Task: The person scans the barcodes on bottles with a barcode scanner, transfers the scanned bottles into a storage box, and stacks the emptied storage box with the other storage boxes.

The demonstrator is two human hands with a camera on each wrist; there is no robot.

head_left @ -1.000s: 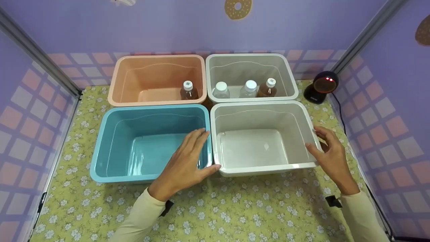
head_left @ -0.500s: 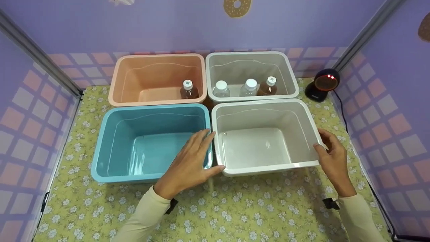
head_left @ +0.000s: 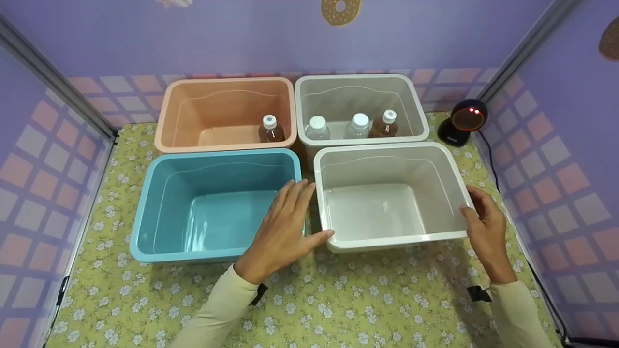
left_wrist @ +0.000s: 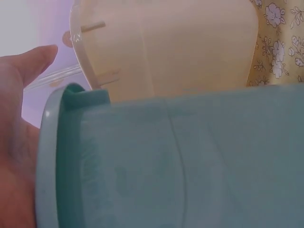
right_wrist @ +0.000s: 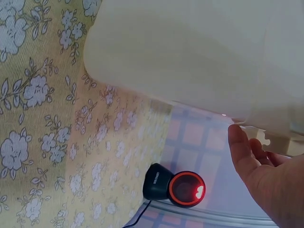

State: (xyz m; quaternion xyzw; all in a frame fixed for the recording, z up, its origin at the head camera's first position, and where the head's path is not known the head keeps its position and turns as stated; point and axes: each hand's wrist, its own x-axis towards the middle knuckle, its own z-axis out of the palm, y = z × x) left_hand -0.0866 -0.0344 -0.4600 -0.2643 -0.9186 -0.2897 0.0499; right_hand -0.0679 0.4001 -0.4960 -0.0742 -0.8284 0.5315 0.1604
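The front white bin (head_left: 377,208) sits at the right, a gap between it and the blue bin (head_left: 217,203). My right hand (head_left: 487,229) grips the white bin's right rim, thumb on top and fingers beneath the lip, as the right wrist view also shows. My left hand (head_left: 286,232) reaches over the blue bin's right rim with straight fingers. Its thumb stretches out to the white bin's front left corner. In the left wrist view, the blue bin's wall (left_wrist: 199,161) fills the foreground, with the pale bin (left_wrist: 180,42) beyond.
Behind stands an orange bin (head_left: 188,113) holding a dark bottle (head_left: 271,130). Beside it, a rear white bin (head_left: 360,83) contains two clear bottles (head_left: 358,126) and a brown bottle (head_left: 385,125). A black scanner (head_left: 463,123) with red lights and a cable stands at the right wall.
The front white bin has shifted to the right with my right hand, widening the gap to the blue bin. My left hand has followed to the right.
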